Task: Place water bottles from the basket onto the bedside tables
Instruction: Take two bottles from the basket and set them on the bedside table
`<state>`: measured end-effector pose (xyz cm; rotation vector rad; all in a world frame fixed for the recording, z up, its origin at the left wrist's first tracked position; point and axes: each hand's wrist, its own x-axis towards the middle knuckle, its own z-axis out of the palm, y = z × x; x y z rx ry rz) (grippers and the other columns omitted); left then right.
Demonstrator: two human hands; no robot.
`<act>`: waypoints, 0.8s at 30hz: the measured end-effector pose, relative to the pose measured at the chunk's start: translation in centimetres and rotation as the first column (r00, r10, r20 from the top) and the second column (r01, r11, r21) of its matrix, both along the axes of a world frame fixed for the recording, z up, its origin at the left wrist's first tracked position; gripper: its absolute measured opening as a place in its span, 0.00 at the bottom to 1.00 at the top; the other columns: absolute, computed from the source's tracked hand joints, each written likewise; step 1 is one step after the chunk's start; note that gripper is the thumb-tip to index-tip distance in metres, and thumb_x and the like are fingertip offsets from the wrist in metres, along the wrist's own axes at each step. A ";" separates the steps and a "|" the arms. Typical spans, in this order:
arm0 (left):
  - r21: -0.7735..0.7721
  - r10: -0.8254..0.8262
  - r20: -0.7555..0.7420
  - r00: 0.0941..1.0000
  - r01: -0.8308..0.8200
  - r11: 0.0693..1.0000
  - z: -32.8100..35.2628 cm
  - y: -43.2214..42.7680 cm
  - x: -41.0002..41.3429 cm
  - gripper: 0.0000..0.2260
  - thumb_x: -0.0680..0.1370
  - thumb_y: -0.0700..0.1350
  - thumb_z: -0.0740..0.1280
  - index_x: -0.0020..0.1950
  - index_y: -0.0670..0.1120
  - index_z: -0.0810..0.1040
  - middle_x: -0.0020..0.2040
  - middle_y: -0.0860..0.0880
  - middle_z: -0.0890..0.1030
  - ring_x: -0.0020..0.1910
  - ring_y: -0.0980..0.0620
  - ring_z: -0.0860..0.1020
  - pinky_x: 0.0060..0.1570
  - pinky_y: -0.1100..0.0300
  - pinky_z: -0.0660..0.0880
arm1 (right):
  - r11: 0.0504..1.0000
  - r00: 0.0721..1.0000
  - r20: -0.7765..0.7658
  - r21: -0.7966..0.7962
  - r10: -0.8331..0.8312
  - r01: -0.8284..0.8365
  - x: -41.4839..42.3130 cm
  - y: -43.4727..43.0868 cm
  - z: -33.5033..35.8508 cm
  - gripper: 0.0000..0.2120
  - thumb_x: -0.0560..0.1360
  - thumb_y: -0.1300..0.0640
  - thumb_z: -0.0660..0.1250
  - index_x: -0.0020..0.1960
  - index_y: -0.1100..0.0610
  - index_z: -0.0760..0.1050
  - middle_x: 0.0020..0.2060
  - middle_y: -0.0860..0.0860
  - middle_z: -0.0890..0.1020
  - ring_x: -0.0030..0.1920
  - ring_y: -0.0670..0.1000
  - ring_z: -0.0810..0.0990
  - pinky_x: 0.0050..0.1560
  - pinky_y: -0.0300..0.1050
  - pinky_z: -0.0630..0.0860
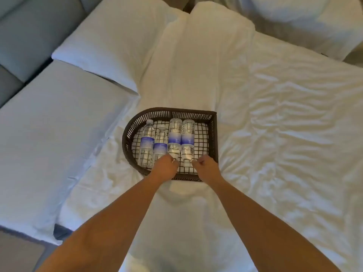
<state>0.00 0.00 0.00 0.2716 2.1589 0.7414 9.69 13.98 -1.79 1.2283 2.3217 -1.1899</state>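
Note:
A dark brown wicker basket (214, 134) sits on the white bed, holding several clear water bottles with blue labels lying side by side. The leftmost bottle (147, 144) and its neighbour (160, 144) point their caps away from me. The two right bottles (174, 137) (188, 138) point their necks toward me. My left hand (164, 166) hovers over the basket's near rim, fingers curled against the neck of the third bottle. My right hand (206, 167) is curled just right of the fourth bottle's neck. Whether either hand grips anything is unclear. No bedside table is in view.
White pillows (110, 48) (49, 138) lie to the left against a grey padded headboard (23, 36). Another pillow (212, 46) lies beyond the basket. Rumpled white sheet (284, 124) spreads to the right. A strip of floor (17, 252) shows at bottom left.

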 end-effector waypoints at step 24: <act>-0.007 0.362 -0.139 0.922 -0.366 0.930 -10.9 5.1 -1.3 0.13 0.75 0.47 0.74 0.55 0.43 0.78 0.45 0.47 0.81 0.44 0.46 0.81 0.40 0.57 0.72 | 0.729 0.875 -0.010 -0.558 -0.484 0.397 -4.7 1.5 -8.6 0.15 0.80 0.48 0.70 0.59 0.59 0.77 0.49 0.54 0.83 0.43 0.51 0.80 0.41 0.46 0.80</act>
